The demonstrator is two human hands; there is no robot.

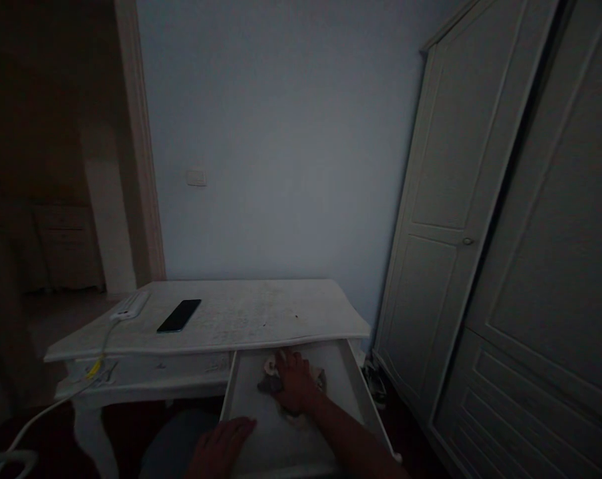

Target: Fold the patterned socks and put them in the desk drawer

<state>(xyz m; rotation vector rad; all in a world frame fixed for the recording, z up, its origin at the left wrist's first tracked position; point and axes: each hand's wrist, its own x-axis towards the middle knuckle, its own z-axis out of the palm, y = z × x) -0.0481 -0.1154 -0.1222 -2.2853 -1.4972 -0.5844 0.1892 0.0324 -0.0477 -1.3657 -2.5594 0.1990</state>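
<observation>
A white drawer [261, 442] is pulled out from the right half of a white table [241, 309]. Inside it, my right hand [295, 382] presses down on a crumpled cloth [269, 384], light with greyish parts, bunched under the fingers and palm. The palm hides much of this cloth. My left hand [225, 442] lies over the drawer's left side near the front, its fingers curled across the edge and the thumb side dim.
A black phone [179, 315] and a white power strip [131, 306] lie on the tabletop's left; a white cable [46, 411] hangs from the strip. A tall wardrobe [435, 199] stands close on the right, with shoes [375, 384] on the floor beside it. A doorway is at left.
</observation>
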